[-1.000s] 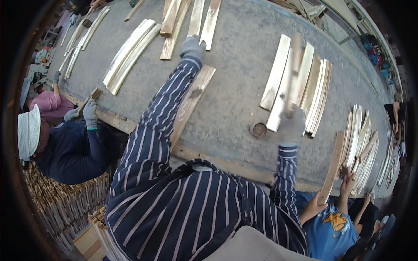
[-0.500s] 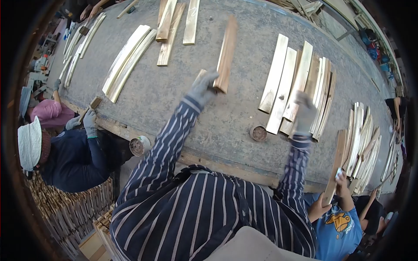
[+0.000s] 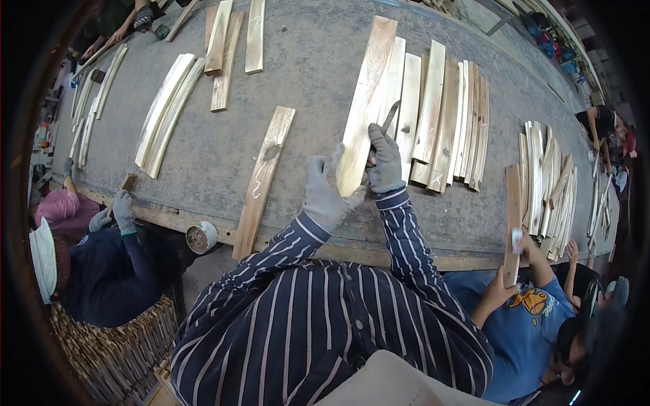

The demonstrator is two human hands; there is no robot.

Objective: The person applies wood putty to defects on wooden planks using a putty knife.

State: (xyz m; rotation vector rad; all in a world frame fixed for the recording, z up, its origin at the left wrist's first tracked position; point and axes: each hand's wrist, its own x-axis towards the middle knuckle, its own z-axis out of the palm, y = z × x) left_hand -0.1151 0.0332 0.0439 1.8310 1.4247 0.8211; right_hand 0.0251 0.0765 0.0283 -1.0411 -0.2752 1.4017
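Observation:
My left hand (image 3: 325,188), in a grey glove, is closed round the lower end of a pale wooden board (image 3: 369,101) tilted over the table. My right hand (image 3: 384,162), also gloved, is beside the board's right edge. It grips a thin, dark-bladed putty knife (image 3: 391,116) that points up and away. Left of my hands, a wooden board (image 3: 264,179) with a dark knot and a chalk squiggle lies with its near end at the table edge. Several boards (image 3: 445,125) lie side by side to the right, partly behind the held one.
The grey table (image 3: 305,74) carries more boards (image 3: 169,111) at left and a stack (image 3: 548,183) at right. A tin of brown paste (image 3: 201,237) is at the near edge. Co-workers sit on both sides; the right one (image 3: 511,318) holds a board.
My right hand has come left from the boards on the right and now holds a putty knife beside the board. The board in my left hand has swung right. The view has shifted.

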